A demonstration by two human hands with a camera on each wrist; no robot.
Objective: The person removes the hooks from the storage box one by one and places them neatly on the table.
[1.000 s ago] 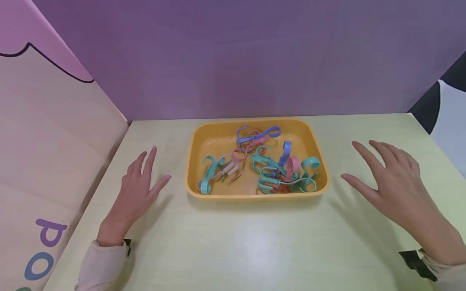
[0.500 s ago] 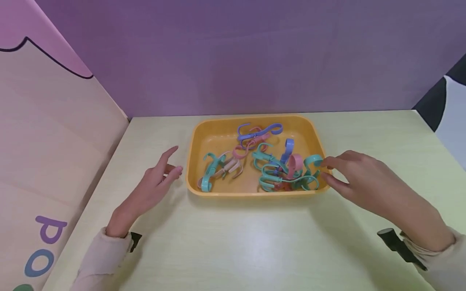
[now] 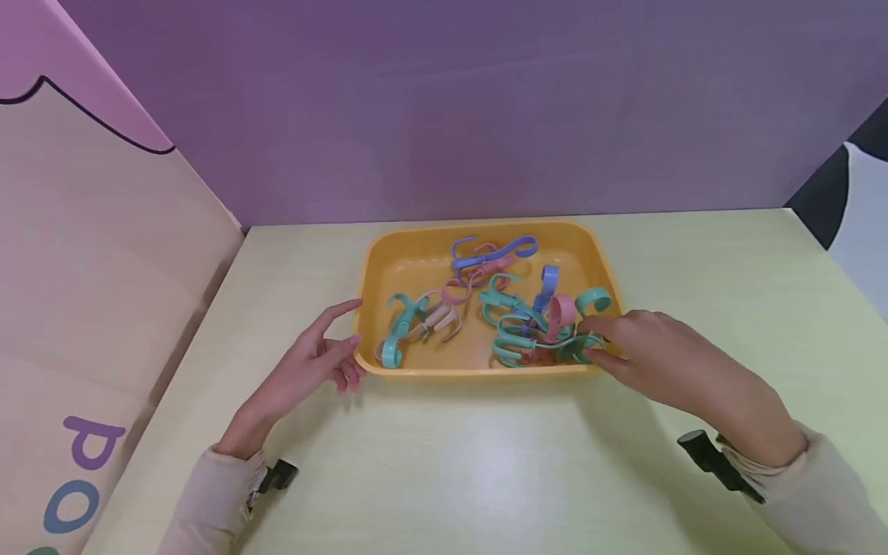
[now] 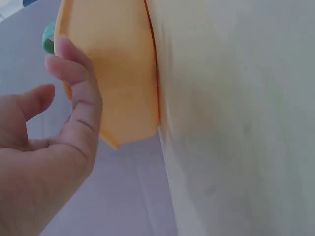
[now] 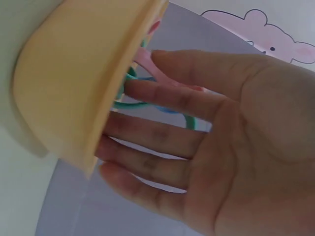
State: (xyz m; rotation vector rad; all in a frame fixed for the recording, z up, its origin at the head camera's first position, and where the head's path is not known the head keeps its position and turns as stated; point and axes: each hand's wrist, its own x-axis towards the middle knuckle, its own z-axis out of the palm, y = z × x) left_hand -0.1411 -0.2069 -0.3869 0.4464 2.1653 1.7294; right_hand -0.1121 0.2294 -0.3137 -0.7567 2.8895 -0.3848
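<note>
A yellow plastic tray (image 3: 479,374) holds several plastic pieces with curled hook-like prongs and looped ends, in teal, purple and pink. My left hand (image 3: 301,374) is at the tray's left side, its index fingertip at the rim and its thumb by the near corner. In the left wrist view its fingers (image 4: 81,93) lie along the tray's outer wall, gripping nothing. My right hand (image 3: 666,362) reaches over the right rim, thumb and index fingertips beside a teal piece (image 3: 593,299). The right wrist view shows those fingers mostly straight, with a pink loop (image 5: 147,64) behind them.
The tray stands on a pale table (image 3: 472,462). A purple panel (image 3: 486,116) rises behind the table, and a light printed panel (image 3: 104,270) stands along the left. Black cameras sit at both wrists.
Both hands have moved inward to the tray. The left has come to its left rim; the right has gone over the right rim among the pieces. The tray and pieces stay put.
</note>
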